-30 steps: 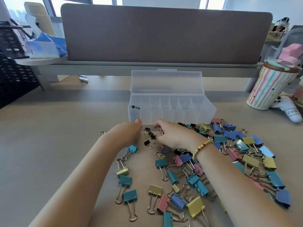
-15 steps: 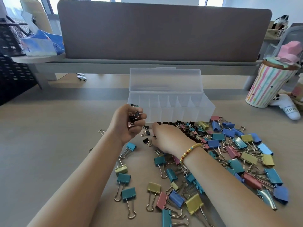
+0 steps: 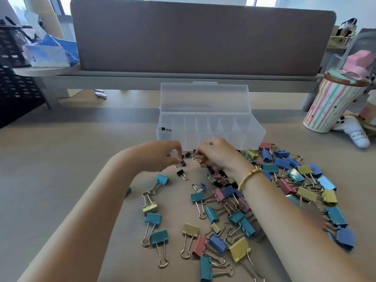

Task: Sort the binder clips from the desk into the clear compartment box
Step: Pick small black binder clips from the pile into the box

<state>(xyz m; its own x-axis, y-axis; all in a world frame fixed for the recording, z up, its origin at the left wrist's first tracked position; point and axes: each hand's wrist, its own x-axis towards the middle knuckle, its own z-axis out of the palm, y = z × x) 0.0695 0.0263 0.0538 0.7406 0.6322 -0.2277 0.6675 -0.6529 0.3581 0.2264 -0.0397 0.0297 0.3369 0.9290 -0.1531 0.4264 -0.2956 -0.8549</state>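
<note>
The clear compartment box (image 3: 252,132) stands open at mid-desk, lid (image 3: 203,98) upright. Its leftmost compartment holds a small dark clip (image 3: 165,129). Colourful binder clips (image 3: 234,218) lie scattered in front of it and to its right. Small black clips (image 3: 181,173) lie just before the box. My left hand (image 3: 158,156) hovers low over the desk, thumb and forefinger pinching at a small black clip (image 3: 180,163). My right hand (image 3: 217,152), with a beaded bracelet on the wrist, curls its fingers round small clips (image 3: 201,159) at the box's front wall.
A striped cup (image 3: 331,106) with a pink topper and a white toy (image 3: 354,133) stand at the right. A grey partition (image 3: 203,37) and shelf run behind the box. A black mesh basket (image 3: 14,58) sits far left. Bare desk (image 3: 71,159) lies to the left.
My left hand, raised half a second ago with small clips in its palm, has come back down to the small black clips. My right hand stayed at the pile by the box.
</note>
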